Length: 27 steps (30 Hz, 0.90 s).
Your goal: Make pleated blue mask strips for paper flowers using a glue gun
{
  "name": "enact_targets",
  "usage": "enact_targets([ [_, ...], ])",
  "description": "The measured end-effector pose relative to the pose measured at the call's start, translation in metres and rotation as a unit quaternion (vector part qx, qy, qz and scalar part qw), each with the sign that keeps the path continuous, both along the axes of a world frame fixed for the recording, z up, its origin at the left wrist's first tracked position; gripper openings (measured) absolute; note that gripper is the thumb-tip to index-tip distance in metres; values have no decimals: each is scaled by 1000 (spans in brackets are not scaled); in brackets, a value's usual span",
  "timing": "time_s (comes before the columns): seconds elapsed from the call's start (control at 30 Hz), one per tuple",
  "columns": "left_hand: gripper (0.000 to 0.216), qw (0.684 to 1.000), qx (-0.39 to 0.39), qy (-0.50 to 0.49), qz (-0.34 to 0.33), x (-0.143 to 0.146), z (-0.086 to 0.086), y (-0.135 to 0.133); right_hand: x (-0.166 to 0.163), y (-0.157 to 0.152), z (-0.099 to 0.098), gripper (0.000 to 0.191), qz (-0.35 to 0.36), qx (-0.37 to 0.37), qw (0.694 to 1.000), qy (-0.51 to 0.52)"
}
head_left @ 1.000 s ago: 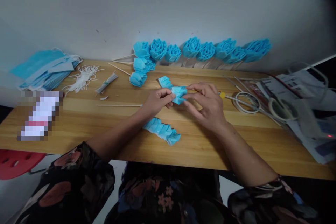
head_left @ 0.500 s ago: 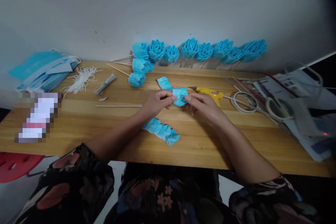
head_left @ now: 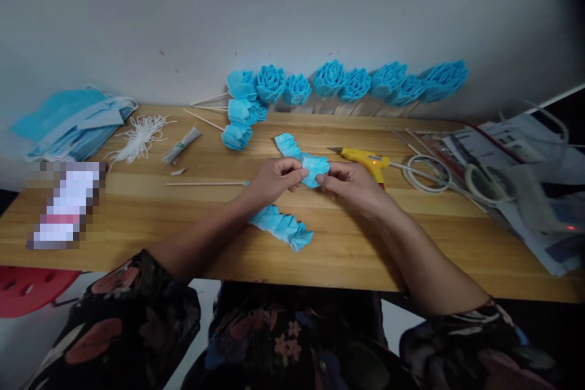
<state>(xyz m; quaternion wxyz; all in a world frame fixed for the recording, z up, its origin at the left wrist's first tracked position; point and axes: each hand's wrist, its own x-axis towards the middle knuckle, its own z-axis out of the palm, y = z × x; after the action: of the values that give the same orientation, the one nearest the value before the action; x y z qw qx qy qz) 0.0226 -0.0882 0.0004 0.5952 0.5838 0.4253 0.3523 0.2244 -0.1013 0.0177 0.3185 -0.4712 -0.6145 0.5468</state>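
A folded blue strip of mask-like fabric [head_left: 315, 169] is pinched between my two hands above the middle of the table. My left hand [head_left: 280, 181] grips its left end with thumb and forefinger. On its right side, my right hand [head_left: 350, 183] is closed with the thumb pressed over the lower edge. Just behind lies another short folded blue piece [head_left: 287, 144]. A longer pleated blue strip [head_left: 284, 228] rests on the table in front of my hands. Beside my left hand lies a thin wooden stick [head_left: 205, 184], its right end partly hidden.
A yellow glue gun [head_left: 364, 161], its light on, lies just behind my right hand. Blue fabric roses [head_left: 270, 84] line the wall. At left are face masks [head_left: 82, 125], white cords [head_left: 141, 139], wire ties [head_left: 181, 146] and a phone [head_left: 68, 206]; tape rolls [head_left: 427, 173] sit at right.
My right thumb has slid down and left along the blue strip, and the strip's right end has spread a little further right. My left hand keeps its pinch.
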Motion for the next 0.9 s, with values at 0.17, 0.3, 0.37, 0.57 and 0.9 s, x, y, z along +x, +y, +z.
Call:
enact_targets([
  [0.17,23,998,-40,-31,27,0,0,3,5,-1,1,35,3,-26,1000,2],
  [0.3,22,997,-51,-33,52,0,1,4,3,-1,3,37,4,-22,1000,1],
  [0.37,22,997,-49,-32,53,0,1,4,-1,-2,2,36,1,-15,1000,10],
  [0.57,24,998,-43,-32,43,1,2,2,-7,-1,-7,33,-18,-4,999,33],
  [0.9,27,999,-41,-29,19,1,1,-1,-8,-2,-6,25,-26,22,999,12],
])
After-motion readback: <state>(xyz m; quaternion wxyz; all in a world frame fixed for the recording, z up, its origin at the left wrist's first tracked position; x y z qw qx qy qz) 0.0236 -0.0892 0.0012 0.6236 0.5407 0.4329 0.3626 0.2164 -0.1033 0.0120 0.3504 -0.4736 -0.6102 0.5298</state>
